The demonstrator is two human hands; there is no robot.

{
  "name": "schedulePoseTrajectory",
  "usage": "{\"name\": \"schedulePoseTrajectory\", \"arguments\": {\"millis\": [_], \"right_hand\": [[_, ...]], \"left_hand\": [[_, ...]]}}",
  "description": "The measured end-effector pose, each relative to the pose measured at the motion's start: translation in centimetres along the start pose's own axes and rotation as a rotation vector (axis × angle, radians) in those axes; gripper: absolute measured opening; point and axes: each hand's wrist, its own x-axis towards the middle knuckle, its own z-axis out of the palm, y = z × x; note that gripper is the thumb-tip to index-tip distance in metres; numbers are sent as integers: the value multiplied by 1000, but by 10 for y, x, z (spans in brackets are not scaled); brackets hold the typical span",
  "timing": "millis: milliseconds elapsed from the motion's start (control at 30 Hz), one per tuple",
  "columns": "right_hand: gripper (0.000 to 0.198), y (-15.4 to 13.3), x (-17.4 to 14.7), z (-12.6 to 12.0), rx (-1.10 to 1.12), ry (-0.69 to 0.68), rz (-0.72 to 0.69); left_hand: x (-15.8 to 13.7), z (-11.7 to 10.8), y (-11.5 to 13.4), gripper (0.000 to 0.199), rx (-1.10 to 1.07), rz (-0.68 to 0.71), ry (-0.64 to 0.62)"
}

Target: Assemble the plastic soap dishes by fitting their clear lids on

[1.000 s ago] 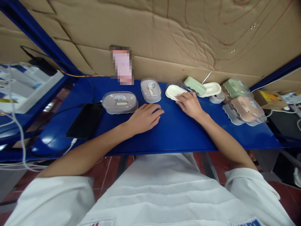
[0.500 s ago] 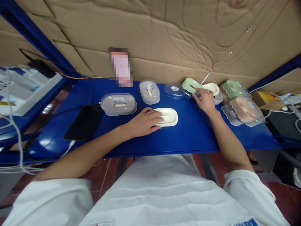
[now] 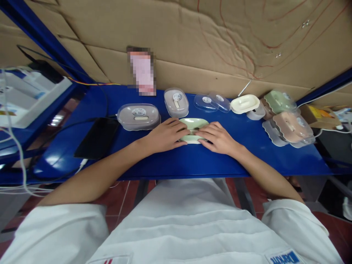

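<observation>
A pale green oval tray (image 3: 192,139), like part of a soap dish, lies on the blue table in front of me with a slot in its middle. My left hand (image 3: 172,135) grips its left end, fingers over the rim. On its right end is my right hand (image 3: 218,137), with thumb at the near side and fingers over the top. The cream oval dish seen earlier at this spot is hidden, and I cannot tell whether it lies beneath the green one. Another cream dish (image 3: 244,104) rests behind, on a whitish base (image 3: 257,112).
Two lidded boxes (image 3: 139,116) (image 3: 176,102) stand at the back left. Two clear lids (image 3: 206,103) (image 3: 220,102) overlap behind my hands. Green (image 3: 277,102) and peach (image 3: 295,126) boxes sit at right. A black phone (image 3: 96,137) with a cable lies left. Cardboard (image 3: 176,44) backs the table.
My right hand has brought the green tray from the back right to the middle, where the cream dish was. Both hands now hold it. The clear lid near its old place is uncovered.
</observation>
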Motion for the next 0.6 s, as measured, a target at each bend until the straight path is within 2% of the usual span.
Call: {"name": "schedulePoseTrajectory", "arguments": {"millis": [167,367,433,533,600], "right_hand": [[43,1,-2,2,-36,-62,-37],[38,3,-1,4,36,-52,-47],[40,16,-2,1,43,15,38],[51,49,-8,-3,-50,169,306],[62,74,-14,-1,-128,198,465]], "left_hand": [[0,4,1,28,39,12,2],[0,4,2,21,35,19,6],[1,4,2,21,15,21,13],[1,2,3,20,-10,23,26],[1,1,3,21,-21,18,33]]}}
